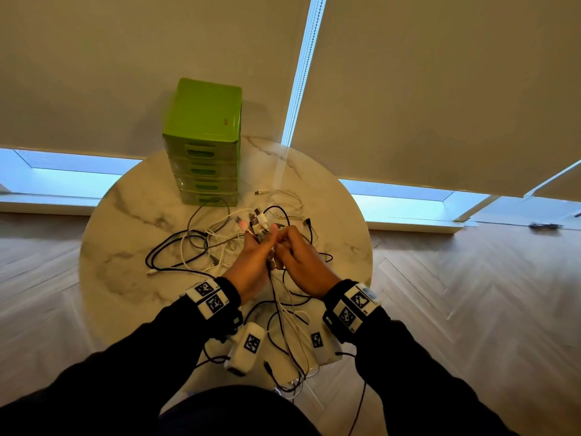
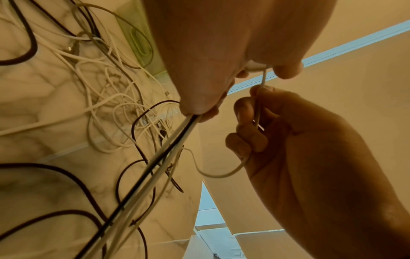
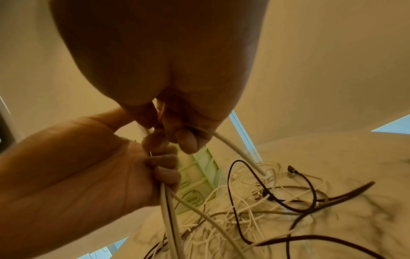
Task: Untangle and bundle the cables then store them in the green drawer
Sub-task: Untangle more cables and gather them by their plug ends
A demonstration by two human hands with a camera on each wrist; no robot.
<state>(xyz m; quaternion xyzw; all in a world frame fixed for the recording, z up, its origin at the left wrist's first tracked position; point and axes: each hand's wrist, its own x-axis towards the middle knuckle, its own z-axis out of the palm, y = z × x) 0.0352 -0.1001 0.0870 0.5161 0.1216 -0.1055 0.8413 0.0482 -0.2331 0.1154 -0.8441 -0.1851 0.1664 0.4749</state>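
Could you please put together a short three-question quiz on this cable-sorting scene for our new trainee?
1. True or false: a drawer of the green drawer unit stands open.
2. Which hand grips several cables together: A left hand, B right hand?
3. What does the tangle of cables lie on?

Key: 1 false; 2 A; 3 the round marble table.

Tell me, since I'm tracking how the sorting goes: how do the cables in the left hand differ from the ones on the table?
The held cables are gathered side by side in the left hand, plug ends up; the cables on the table sprawl in crossing loops. The held ones hang fairly straight below the hand; the loose ones lie slack on the marble. Both sets mix white and dark cords.
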